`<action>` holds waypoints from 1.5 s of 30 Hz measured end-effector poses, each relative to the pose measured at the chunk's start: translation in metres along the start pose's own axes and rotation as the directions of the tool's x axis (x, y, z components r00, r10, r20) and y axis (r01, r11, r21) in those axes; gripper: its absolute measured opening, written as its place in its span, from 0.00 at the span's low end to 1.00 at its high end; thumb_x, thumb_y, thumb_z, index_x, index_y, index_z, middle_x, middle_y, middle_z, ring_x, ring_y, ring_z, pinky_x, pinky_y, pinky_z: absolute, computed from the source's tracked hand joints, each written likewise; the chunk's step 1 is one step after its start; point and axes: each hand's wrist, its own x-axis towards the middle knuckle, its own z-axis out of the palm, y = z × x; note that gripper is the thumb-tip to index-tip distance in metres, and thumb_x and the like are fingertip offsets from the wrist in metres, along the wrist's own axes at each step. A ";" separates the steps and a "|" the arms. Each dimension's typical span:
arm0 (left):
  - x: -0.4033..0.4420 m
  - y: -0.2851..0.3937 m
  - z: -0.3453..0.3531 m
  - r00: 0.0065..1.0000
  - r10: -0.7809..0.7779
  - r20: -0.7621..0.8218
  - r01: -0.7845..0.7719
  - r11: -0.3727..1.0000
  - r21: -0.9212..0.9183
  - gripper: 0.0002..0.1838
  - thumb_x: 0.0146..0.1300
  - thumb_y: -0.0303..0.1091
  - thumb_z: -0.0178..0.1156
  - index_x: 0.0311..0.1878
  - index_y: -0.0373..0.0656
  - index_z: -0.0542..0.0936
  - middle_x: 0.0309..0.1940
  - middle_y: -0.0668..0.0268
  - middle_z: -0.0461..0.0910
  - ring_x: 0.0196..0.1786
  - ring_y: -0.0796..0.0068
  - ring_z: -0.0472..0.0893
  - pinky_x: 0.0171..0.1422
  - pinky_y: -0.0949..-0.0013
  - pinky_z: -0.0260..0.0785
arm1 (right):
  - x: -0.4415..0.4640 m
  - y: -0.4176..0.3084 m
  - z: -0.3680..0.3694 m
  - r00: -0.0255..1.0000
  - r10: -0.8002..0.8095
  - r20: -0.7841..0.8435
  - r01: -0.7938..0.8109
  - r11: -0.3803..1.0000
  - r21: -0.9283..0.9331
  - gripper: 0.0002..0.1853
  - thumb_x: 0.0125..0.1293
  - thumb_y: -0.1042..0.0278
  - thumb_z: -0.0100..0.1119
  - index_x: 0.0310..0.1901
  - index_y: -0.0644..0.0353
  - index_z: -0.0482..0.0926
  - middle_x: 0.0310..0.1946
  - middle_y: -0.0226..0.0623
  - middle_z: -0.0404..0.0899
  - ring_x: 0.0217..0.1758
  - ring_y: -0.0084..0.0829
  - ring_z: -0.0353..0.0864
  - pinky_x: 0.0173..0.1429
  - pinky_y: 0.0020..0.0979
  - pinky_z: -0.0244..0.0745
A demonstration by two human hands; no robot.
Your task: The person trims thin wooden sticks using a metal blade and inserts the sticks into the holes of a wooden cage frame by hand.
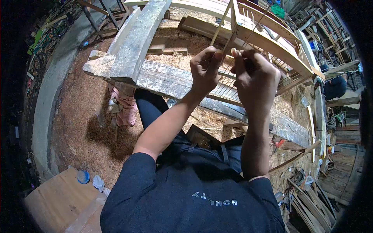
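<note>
My left hand point(205, 69) is closed, thumb against the curled fingers, beside the corner of a slatted wooden frame point(268, 42). A thin pale strip of wood point(220, 25) runs down to its fingertips; whether the hand grips it is unclear. My right hand point(256, 75) is raised in a pinch just to the right, in front of the same frame. A thin dark rod point(256, 26) slopes down towards its fingertips. What the pinch holds, if anything, is too small to make out. Rows of thin bars point(227, 87) show between and behind my hands.
A weathered beam point(167, 79) crosses in front of my lap, with a thick plank point(142, 37) lying over it. Wood shavings point(83, 97) cover the ground. A plywood sheet point(58, 198) with a blue lid point(83, 177) is at lower left. Scrap wood point(311, 202) lies at lower right.
</note>
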 end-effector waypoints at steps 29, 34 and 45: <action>0.002 0.002 -0.002 0.999 0.029 0.017 -0.030 0.998 0.059 0.18 0.74 0.43 0.60 0.31 0.39 0.75 0.24 0.76 0.71 0.28 0.90 0.66 0.31 0.79 0.56 | -0.010 0.007 0.006 1.000 -0.003 0.021 0.005 0.998 -0.070 0.10 0.66 0.66 0.66 0.32 0.65 0.84 0.23 0.50 0.83 0.27 0.41 0.88 0.31 0.36 0.80; 0.002 0.003 -0.001 1.000 0.010 0.030 -0.012 0.996 0.085 0.21 0.75 0.47 0.57 0.30 0.40 0.75 0.23 0.75 0.70 0.27 0.89 0.66 0.30 0.77 0.56 | -0.012 0.015 0.015 0.994 -0.094 -0.059 0.085 0.988 -0.131 0.10 0.66 0.67 0.65 0.30 0.65 0.83 0.20 0.50 0.82 0.26 0.41 0.88 0.30 0.36 0.79; 0.001 0.001 -0.003 1.000 -0.004 0.014 0.002 0.997 0.082 0.19 0.73 0.45 0.61 0.30 0.41 0.74 0.23 0.78 0.67 0.28 0.91 0.62 0.30 0.78 0.52 | -0.009 0.010 0.008 0.999 -0.045 0.023 0.047 0.995 -0.091 0.12 0.67 0.67 0.63 0.32 0.68 0.83 0.21 0.54 0.81 0.27 0.46 0.87 0.30 0.37 0.79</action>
